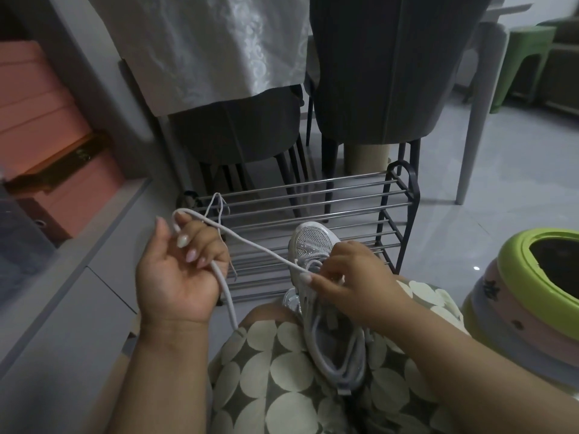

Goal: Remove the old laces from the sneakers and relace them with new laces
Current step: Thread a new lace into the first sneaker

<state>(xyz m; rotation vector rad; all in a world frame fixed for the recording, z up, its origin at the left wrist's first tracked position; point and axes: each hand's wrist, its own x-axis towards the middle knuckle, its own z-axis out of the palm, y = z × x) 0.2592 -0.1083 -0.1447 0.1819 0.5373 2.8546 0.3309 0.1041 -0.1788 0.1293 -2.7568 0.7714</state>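
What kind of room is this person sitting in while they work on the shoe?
Most likely a home dining area near an entryway. A metal shoe rack stands on the tiled floor, upholstered dining chairs tuck under a table draped with a tablecloth, and plastic stools are stacked alongside.

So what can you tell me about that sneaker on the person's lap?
The sneaker is pale grey and silver, with a mesh toe and what looks like glittery trim. It lies on the lap, toe pointing away toward the rack, opening toward the camera. A light lace runs taut from its eyelet area up to the left hand, which grips it. The right hand rests over the eyelets, fingers at the lace. How far it is laced cannot be told.
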